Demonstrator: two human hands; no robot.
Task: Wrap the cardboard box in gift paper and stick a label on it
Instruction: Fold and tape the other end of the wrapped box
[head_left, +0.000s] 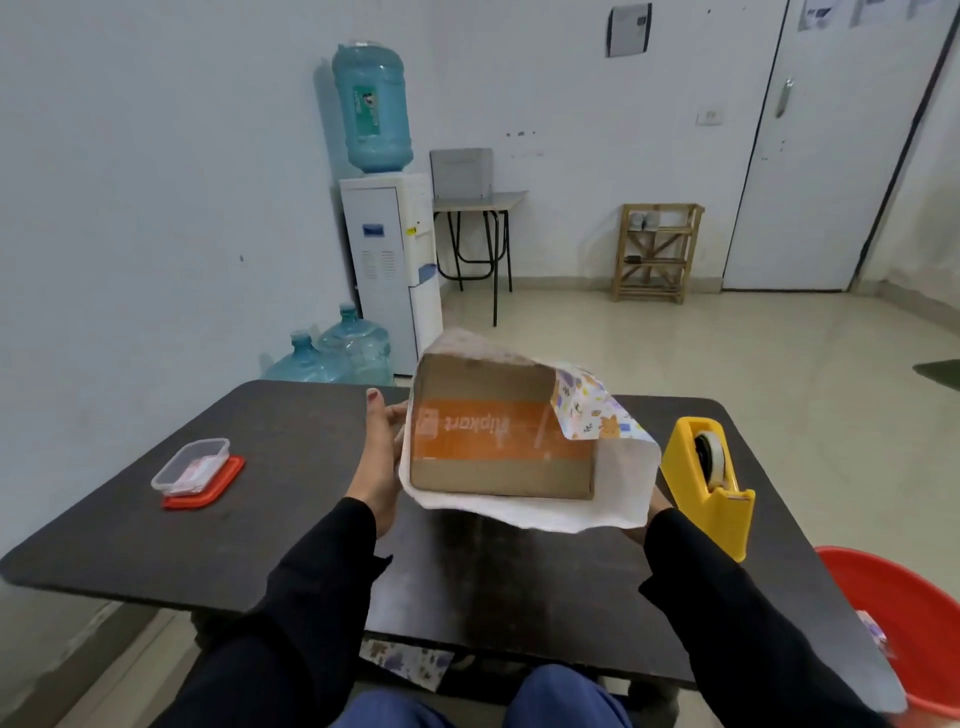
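A brown cardboard box (498, 457) with an orange printed band is held up over the dark table (260, 530), its open end of wrapping facing me. Gift paper (623, 483), white inside and with a colourful print outside, runs around the box's sides; one corner flap is folded in at the upper right. My left hand (376, 457) presses flat against the papered left side, fingers straight and pointing up. Only a sliver of my right hand (655, 512) shows at the lower right edge of the paper; its fingers are hidden behind the sheet.
A yellow tape dispenser (709, 478) stands on the table to the right of the box. At the left lies a clear plastic container on a red lid (195, 470). A red tub (914, 613) sits off the table's right corner. A scrap of printed paper (405, 662) hangs below the front edge.
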